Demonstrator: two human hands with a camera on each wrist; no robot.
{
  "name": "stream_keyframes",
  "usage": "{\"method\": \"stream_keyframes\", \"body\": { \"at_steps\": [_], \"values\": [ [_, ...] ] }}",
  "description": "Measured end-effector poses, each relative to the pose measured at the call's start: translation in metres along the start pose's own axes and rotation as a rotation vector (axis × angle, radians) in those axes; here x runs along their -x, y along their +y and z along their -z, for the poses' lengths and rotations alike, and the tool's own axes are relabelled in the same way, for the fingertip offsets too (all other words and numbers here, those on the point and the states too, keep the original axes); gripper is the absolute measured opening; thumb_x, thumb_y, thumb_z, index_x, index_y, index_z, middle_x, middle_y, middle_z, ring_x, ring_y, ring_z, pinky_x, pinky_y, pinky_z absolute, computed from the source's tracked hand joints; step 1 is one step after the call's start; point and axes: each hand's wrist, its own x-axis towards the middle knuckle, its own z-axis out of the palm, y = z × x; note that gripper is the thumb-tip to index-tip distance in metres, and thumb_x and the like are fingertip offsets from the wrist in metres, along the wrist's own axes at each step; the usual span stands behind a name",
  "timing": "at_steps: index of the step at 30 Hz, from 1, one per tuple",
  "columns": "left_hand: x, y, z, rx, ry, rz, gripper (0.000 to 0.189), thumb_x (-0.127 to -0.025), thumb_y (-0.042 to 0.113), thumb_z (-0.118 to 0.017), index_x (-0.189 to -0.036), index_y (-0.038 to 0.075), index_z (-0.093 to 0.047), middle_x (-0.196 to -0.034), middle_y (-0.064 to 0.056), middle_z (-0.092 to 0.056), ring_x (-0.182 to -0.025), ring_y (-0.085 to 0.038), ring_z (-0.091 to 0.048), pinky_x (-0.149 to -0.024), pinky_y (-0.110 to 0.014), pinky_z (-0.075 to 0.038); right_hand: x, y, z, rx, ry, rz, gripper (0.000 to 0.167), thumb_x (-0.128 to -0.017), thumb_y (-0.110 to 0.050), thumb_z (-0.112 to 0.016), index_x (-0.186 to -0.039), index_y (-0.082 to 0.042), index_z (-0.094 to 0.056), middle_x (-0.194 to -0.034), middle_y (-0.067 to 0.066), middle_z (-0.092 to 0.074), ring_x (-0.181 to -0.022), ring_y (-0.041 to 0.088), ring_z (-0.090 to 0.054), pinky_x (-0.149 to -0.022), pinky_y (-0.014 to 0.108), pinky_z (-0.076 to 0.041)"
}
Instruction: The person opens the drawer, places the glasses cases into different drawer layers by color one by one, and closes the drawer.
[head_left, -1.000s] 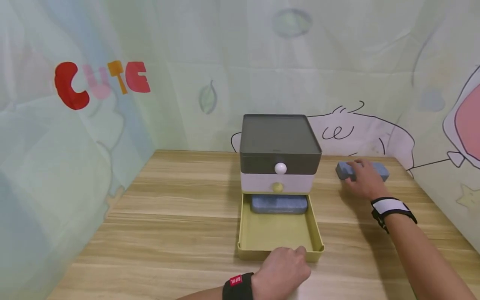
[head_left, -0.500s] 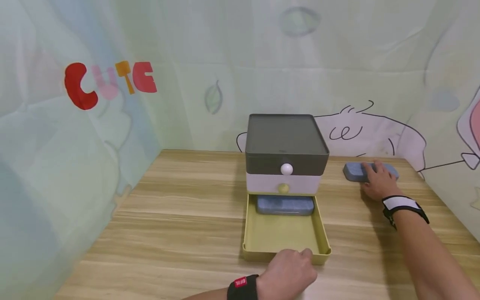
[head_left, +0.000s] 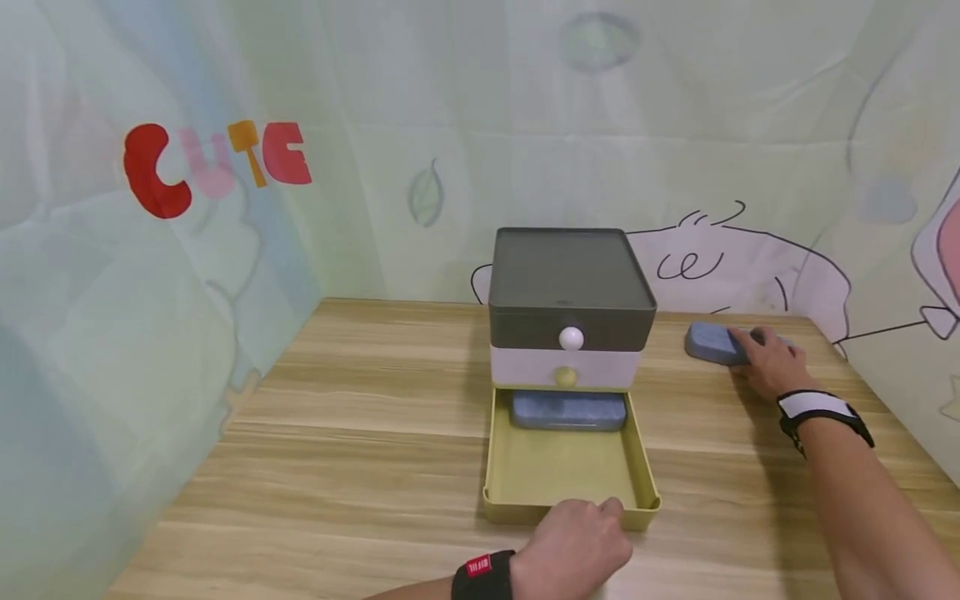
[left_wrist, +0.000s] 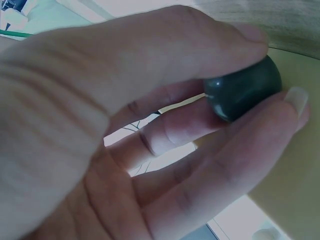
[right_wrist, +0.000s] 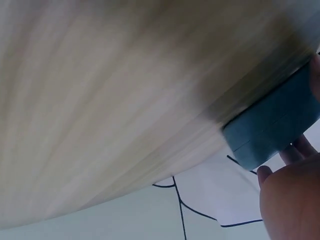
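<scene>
In the left wrist view, my left hand (left_wrist: 150,115) pinches a dark round knob (left_wrist: 245,90) between thumb and fingers. The head view shows this hand at the front of the pulled-out yellow bottom drawer (head_left: 570,467). A blue-grey oblong case (head_left: 567,411) lies across the back of that drawer, partly under the cabinet. At the back right of the table, my right hand (head_left: 776,367) grips a similar blue-grey case (head_left: 708,344) from above, covering its right part. In the right wrist view, the thumb and fingers lie on opposite sides of this case (right_wrist: 272,117).
Above the drawer stands the cabinet, with a white middle drawer (head_left: 517,367) and a dark grey top drawer (head_left: 525,327), both pushed in. A wood-grain table (head_left: 360,433) lies beneath everything. Printed cloth walls (head_left: 360,208) enclose the back and sides.
My right hand has shifted right along the case and its fingers have closed round it. The left hand stays at the drawer front. The head view has swung slightly.
</scene>
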Motion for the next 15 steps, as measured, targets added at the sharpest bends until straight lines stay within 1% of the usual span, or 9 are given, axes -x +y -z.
{"method": "stream_keyframes", "body": {
  "at_steps": [4, 8, 11, 14, 15],
  "values": [
    [0.0005, -0.0004, -0.0002, -0.002, -0.003, 0.003, 0.020, -0.092, 0.022, -0.070, -0.079, 0.036, -0.077, -0.076, 0.010, -0.058, -0.056, -0.003, -0.054, -0.044, -0.019, -0.042, 0.0022, 0.0007, 0.0021, 0.004, 0.021, 0.029, 0.059, -0.094, -0.005, -0.066, -0.145, 0.001, -0.037, -0.128, 0.046, -0.037, -0.113, 0.063, -0.046, -0.092, 0.076, -0.034],
    [0.0007, -0.0002, 0.0001, -0.012, -0.006, 0.005, 0.019, -0.092, 0.023, -0.070, -0.080, 0.036, -0.077, -0.076, 0.010, -0.058, -0.056, -0.003, -0.055, -0.044, -0.020, -0.042, 0.0018, 0.0016, 0.0041, 0.019, 0.000, 0.048, 0.057, -0.094, -0.004, -0.066, -0.143, 0.004, -0.038, -0.131, 0.050, -0.034, -0.112, 0.068, -0.047, -0.090, 0.075, -0.041],
    [0.0004, 0.0001, 0.0005, -0.011, -0.004, 0.007, 0.019, -0.092, 0.023, -0.070, -0.080, 0.036, -0.077, -0.076, 0.010, -0.058, -0.056, -0.003, -0.055, -0.044, -0.019, -0.042, 0.0010, 0.0013, 0.0056, 0.042, -0.042, 0.055, 0.057, -0.096, -0.005, -0.064, -0.143, 0.007, -0.035, -0.136, 0.051, -0.035, -0.119, 0.070, -0.042, -0.095, 0.076, -0.039],
    [0.0001, 0.0004, 0.0007, -0.014, 0.005, 0.008, 0.020, -0.093, 0.023, -0.070, -0.080, 0.036, -0.077, -0.076, 0.010, -0.058, -0.055, -0.003, -0.055, -0.044, -0.019, -0.043, 0.0017, 0.0001, 0.0078, 0.057, -0.067, 0.074, 0.057, -0.097, -0.004, -0.061, -0.144, 0.009, -0.032, -0.135, 0.047, -0.041, -0.121, 0.067, -0.041, -0.098, 0.076, -0.037],
    [-0.0002, 0.0005, 0.0007, -0.017, 0.006, 0.007, 0.020, -0.093, 0.023, -0.070, -0.080, 0.036, -0.077, -0.076, 0.010, -0.058, -0.055, -0.003, -0.055, -0.044, -0.019, -0.043, 0.0024, -0.0003, 0.0086, 0.053, -0.069, 0.076, 0.057, -0.097, -0.004, -0.061, -0.144, 0.010, -0.032, -0.136, 0.047, -0.040, -0.121, 0.067, -0.040, -0.098, 0.076, -0.037]
  ]
}}
